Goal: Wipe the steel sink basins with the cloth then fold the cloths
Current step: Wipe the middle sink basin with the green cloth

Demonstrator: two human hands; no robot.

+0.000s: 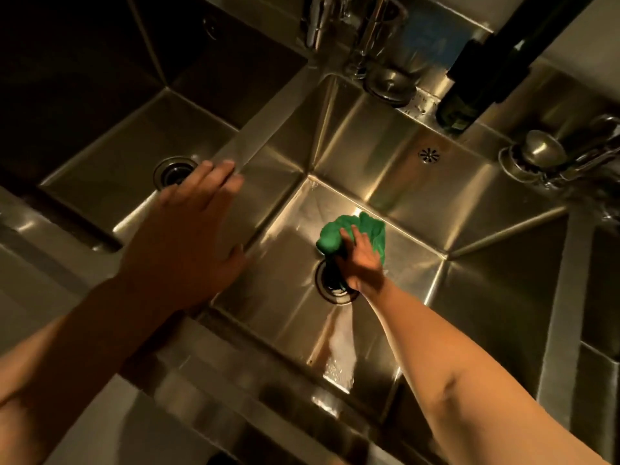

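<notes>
A bunched green cloth (335, 234) lies on the floor of the middle steel basin (385, 297), just beyond its round drain (330, 288). My right hand (360, 260) reaches down into this basin and is closed on the cloth, pressing it against the steel. My left hand (188, 236) rests flat, fingers spread, on the steel divider (261, 129) between the middle basin and the left basin (117, 142). It holds nothing. The left basin has its own drain (172, 171).
Chrome faucet pipes (335, 18) rise at the back rim. A dark bottle (461, 105) and a round steel stopper (389, 83) stand on the back ledge. A second faucet fitting (550, 156) sits at the right, beside part of a third basin (600, 297).
</notes>
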